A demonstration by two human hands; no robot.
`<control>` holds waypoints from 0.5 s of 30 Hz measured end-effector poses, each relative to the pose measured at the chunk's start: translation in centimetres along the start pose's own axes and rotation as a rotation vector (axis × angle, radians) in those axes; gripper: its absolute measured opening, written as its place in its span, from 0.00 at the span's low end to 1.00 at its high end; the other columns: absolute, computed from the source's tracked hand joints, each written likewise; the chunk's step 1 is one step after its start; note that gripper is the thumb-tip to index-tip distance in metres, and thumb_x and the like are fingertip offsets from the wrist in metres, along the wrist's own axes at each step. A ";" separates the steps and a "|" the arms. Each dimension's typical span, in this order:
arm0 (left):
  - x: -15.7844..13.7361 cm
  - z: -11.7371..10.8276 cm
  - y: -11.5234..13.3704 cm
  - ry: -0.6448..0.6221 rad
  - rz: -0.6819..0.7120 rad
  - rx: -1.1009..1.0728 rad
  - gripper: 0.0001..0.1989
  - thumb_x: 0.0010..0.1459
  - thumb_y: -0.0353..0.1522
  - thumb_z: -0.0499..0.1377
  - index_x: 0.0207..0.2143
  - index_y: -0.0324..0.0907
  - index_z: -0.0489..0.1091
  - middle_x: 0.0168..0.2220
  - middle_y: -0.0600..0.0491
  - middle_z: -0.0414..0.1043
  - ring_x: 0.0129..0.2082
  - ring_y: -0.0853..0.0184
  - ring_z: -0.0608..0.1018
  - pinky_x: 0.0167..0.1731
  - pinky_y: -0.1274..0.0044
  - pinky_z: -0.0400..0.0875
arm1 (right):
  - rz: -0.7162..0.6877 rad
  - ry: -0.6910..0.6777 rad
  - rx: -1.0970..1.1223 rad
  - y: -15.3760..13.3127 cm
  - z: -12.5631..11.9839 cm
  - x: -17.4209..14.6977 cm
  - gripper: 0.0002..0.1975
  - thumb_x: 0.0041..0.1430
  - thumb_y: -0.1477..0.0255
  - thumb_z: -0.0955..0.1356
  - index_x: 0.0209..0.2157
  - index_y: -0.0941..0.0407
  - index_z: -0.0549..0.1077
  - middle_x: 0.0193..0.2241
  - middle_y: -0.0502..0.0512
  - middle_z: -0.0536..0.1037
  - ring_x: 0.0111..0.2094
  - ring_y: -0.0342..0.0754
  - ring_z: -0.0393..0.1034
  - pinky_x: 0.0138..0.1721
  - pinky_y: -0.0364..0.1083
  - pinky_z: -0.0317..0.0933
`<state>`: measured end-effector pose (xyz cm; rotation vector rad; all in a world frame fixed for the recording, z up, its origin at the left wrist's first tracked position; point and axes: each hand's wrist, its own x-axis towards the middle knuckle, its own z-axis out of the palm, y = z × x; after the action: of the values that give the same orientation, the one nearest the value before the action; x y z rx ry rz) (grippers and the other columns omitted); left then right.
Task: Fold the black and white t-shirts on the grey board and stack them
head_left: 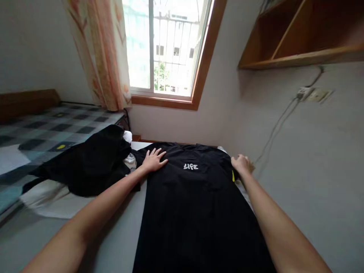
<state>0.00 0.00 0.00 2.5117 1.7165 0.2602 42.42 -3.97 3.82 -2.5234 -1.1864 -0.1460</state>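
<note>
A black T-shirt (199,212) with white "LIFE" lettering on its chest lies spread out on a white table, its collar toward the window. My left hand (154,160) rests flat on the shirt near the left shoulder, fingers spread. At the opposite side, my right hand (241,165) is closed at the edge of the right sleeve, pinching the cloth. A small yellow mark shows just below that hand. Part of the right sleeve is hidden behind my fingers.
A heap of black clothing (96,163) with some white cloth lies at the left, by a bed with a checked cover (82,121). A curtain (105,57) hangs beside the window. Wooden shelves (301,57) jut from the right wall, above a socket (314,94) with cables.
</note>
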 end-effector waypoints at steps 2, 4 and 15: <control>0.0 -0.1 -0.1 0.010 -0.002 0.003 0.33 0.63 0.54 0.44 0.66 0.51 0.56 0.69 0.50 0.48 0.68 0.51 0.50 0.63 0.53 0.43 | 0.109 -0.270 0.147 1.8 -0.4 1.1 0.19 0.54 0.63 0.69 0.41 0.63 0.76 0.42 0.72 0.78 0.47 0.64 0.73 0.45 0.58 0.67; 0.0 -0.1 -0.1 0.019 -0.001 0.001 0.33 0.63 0.53 0.44 0.65 0.51 0.56 0.69 0.50 0.49 0.68 0.51 0.51 0.63 0.54 0.43 | 0.175 -0.417 0.268 3.2 -0.7 2.0 0.14 0.51 0.66 0.72 0.36 0.62 0.77 0.33 0.66 0.79 0.37 0.57 0.76 0.38 0.52 0.70; -0.1 0.0 0.0 0.064 0.000 -0.017 0.32 0.62 0.53 0.46 0.64 0.50 0.59 0.68 0.49 0.52 0.67 0.51 0.53 0.63 0.56 0.46 | 0.236 -0.079 0.639 2.1 -2.1 5.5 0.18 0.54 0.80 0.68 0.48 0.64 0.71 0.23 0.56 0.76 0.17 0.45 0.72 0.20 0.41 0.68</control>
<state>-0.06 -0.05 -0.01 2.5174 1.7296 0.3575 47.64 -1.98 6.49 -2.0787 -0.7824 0.3414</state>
